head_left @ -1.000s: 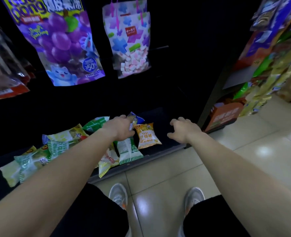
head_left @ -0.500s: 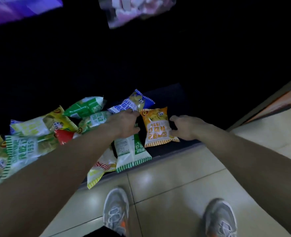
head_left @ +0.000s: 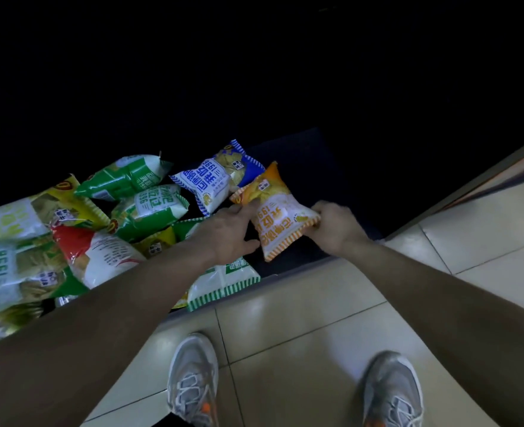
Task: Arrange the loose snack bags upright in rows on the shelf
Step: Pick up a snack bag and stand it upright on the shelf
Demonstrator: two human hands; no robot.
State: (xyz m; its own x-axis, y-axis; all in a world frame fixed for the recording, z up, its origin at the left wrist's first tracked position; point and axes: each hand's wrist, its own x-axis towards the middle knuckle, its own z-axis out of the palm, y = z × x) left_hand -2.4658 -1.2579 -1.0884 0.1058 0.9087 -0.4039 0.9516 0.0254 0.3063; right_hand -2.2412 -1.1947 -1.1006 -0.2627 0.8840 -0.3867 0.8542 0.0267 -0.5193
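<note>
An orange-and-white snack bag (head_left: 277,211) is lifted a little off the dark bottom shelf (head_left: 313,167), tilted. My left hand (head_left: 228,231) pinches its left edge and my right hand (head_left: 334,226) grips its right side. Behind it lies a blue-and-white bag (head_left: 216,180). To the left, several loose bags lie flat in a heap: green ones (head_left: 125,177), a red-and-white one (head_left: 100,254) and yellow-green ones (head_left: 11,217). A green-striped white bag (head_left: 223,282) hangs over the shelf's front edge under my left wrist.
The shelf's back and upper part are in deep shadow. Cream floor tiles (head_left: 316,303) run in front of the shelf, with my two grey shoes (head_left: 193,377) on them. A neighbouring shelf unit's base (head_left: 470,186) angles off at the right.
The camera has tilted down and closer, so the hanging bags above left the view. Both hands closed on the orange bag and lifted it off the shelf.
</note>
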